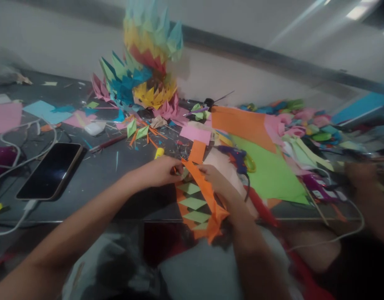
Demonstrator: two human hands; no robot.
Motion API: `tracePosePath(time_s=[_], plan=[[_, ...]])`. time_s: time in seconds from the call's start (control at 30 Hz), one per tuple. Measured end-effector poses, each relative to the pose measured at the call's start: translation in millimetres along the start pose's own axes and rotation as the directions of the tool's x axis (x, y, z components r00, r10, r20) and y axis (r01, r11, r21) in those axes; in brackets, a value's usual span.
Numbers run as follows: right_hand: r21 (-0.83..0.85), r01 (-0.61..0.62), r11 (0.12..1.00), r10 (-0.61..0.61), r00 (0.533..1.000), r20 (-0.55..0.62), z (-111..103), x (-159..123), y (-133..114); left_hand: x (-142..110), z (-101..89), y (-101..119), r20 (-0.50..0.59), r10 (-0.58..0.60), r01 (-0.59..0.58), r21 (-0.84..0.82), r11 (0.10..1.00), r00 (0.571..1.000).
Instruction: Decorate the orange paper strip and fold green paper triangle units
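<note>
An orange and light green folded-paper piece [193, 203] hangs over the front edge of the dark table, its green diamonds set between orange strips. My left hand [163, 170] is closed at its upper left corner, fingertips pinched on the paper. On the other side my right hand [215, 179] grips the orange strip along the piece's right edge between thumb and fingers. Just beyond my hands lies a flat orange paper strip [197, 151]. A yellow cap-like thing [159, 153] lies beside my left hand. Blur hides the exact finger contact.
A tall multicoloured folded-paper model [148, 71] stands at the back. Left lies a phone [51, 171] with a white cable. Right are a green sheet [267, 171], an orange sheet [242, 125], a blue tool [235, 156] and paper pieces [313, 125]. Another person's arm [367, 196] is at far right.
</note>
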State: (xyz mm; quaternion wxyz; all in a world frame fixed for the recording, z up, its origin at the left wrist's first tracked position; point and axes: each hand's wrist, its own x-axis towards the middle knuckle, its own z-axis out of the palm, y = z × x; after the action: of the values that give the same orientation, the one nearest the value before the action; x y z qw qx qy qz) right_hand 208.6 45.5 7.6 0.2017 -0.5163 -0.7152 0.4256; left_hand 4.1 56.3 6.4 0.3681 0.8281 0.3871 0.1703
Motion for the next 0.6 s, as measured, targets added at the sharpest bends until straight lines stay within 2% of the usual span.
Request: tracePosePath(time_s=[0.13, 0.23, 0.33, 0.6], plan=[[-0.015, 0.044, 0.999, -0.044, 0.999, -0.022, 1, -3, -3, -2, -4.3, -4, 0.012, 0.028, -0.029, 0.006, 1.000, 1.000], [-0.103, 0.057, 0.993, -0.063, 0.996, -0.058, -1, -5, -4, -3, -6.0, -5, -0.017, 0.029, -0.029, 0.027, 0.999, 0.999], [-0.181, 0.035, 0.983, -0.047, 0.997, -0.065, -2, -6, -4, -4, -5.0, -2, -0.019, -0.005, 0.004, -0.026, 1.000, 1.000], [-0.045, 0.018, 0.999, -0.020, 0.999, -0.036, 3, -8, -6, -4, -0.8, 7, -0.090, -0.047, 0.044, -0.039, 0.998, 0.995]])
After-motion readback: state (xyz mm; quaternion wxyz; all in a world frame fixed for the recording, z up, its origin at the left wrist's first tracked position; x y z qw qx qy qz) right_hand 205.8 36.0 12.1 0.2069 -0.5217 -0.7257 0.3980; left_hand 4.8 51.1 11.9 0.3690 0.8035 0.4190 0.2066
